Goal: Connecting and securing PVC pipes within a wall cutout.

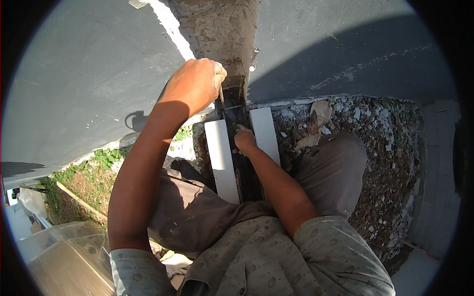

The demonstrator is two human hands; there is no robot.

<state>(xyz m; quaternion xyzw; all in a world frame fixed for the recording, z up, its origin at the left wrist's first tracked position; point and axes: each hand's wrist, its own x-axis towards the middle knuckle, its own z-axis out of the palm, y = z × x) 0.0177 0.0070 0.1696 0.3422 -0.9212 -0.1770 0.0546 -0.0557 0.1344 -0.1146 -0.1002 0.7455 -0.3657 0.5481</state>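
My left hand [197,81] is raised in front of the rough grey column [217,29], its fingers closed on a thin flat strip or tool [222,101] that runs down toward the dark channel [242,182]. Two long white blocks [219,158] flank the channel, one on each side. My right hand [244,138] is down between them, fingers bent round something I cannot make out, near the strip's lower part.
Grey painted walls [89,64] stand on both sides of the column. Rubble-strewn soil [380,177] lies at the right, weeds [108,158] and a wooden stick [79,197] at the left. Clear plastic sheeting [64,251] is at lower left. My bent knees surround the blocks.
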